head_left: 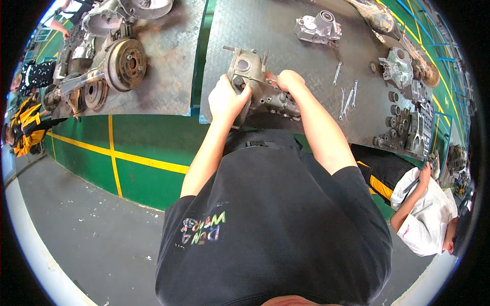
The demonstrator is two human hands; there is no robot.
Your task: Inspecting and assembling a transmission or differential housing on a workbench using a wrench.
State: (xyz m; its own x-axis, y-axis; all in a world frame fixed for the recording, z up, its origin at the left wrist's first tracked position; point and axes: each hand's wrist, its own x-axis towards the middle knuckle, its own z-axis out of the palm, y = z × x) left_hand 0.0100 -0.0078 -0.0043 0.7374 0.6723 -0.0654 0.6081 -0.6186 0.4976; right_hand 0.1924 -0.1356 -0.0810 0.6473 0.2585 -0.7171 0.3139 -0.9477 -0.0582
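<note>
Dark metal table [265, 25], green floor [145, 133] below | your left hand [229, 99] clasps the grey metal housing [263, 93] by its left side, right at the table's near edge | your right hand [291, 80] curls by its right side, can't tell what it's pinching | wrenches [337, 73] lie rightward

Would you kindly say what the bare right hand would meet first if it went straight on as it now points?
The bare right hand points leftward, so it would probably meet the grey cast-metal housing first, though exact depth is unclear.
</note>
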